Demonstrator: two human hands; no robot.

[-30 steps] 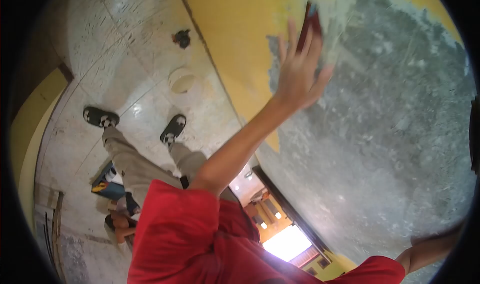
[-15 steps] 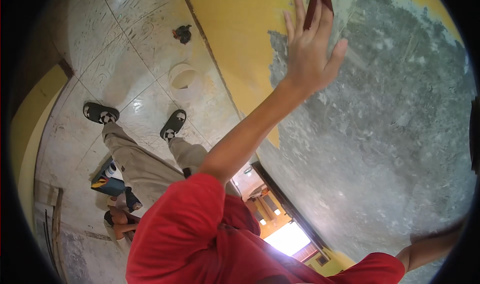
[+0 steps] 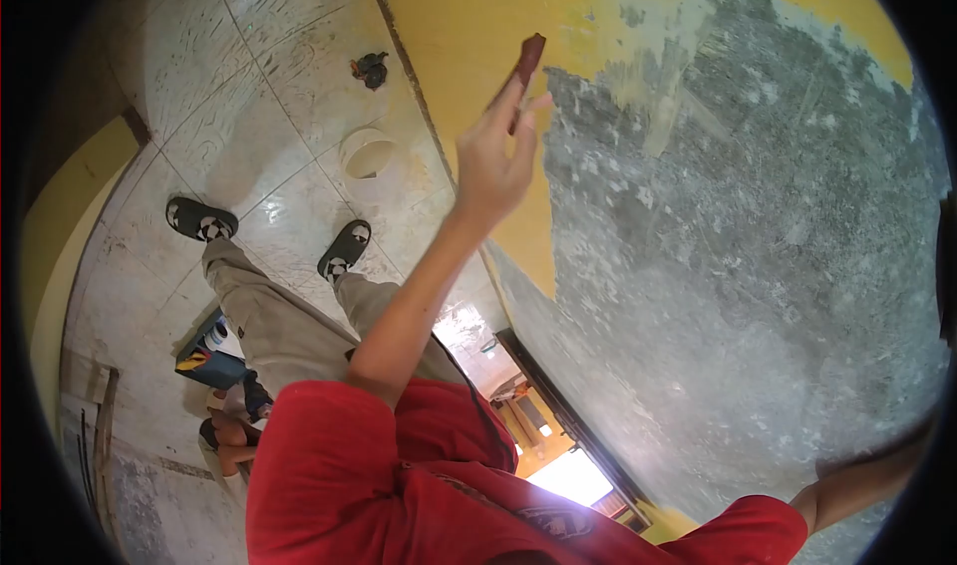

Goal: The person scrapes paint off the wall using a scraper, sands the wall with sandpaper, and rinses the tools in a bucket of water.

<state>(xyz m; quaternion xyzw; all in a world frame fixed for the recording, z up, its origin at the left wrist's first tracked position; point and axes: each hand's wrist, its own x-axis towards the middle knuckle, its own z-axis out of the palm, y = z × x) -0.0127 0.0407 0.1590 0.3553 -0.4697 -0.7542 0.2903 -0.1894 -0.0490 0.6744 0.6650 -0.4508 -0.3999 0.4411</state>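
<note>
Now drawn in from the upper left edge of a broad, rough grey patch of bare wall (image 3: pixel 718 316), the left hand (image 3: pixel 495 161) I follow over the remote feed hangs left of that patch, in front of smooth yellow paint (image 3: pixel 449 17). A moment ago its fingers were spread at the patch's upper left edge; they have since gathered, pinching a dark red folded strip of thin sheet (image 3: pixel 531 57) that juts past the fingertips, just left of the patch. I judge the strip is off the grey, leaving the scuffed upper left border open to my view; whether it touches the paint, I cannot tell. At the patch's lower right, a bare right forearm (image 3: pixel 865 485) runs into the dark frame edge; the right hand is out of sight, its state unknown to me.

Farther left of the patch, on pale floor tiles (image 3: pixel 289 97), lie a round cream bucket (image 3: pixel 369 149) and a crumpled dark bundle (image 3: pixel 370 70). Well apart to the patch's lower left are a blue rectangular box (image 3: pixel 219 371) and another person (image 3: pixel 231 440). The raised left arm hides part of the wall's foot left of the patch.
</note>
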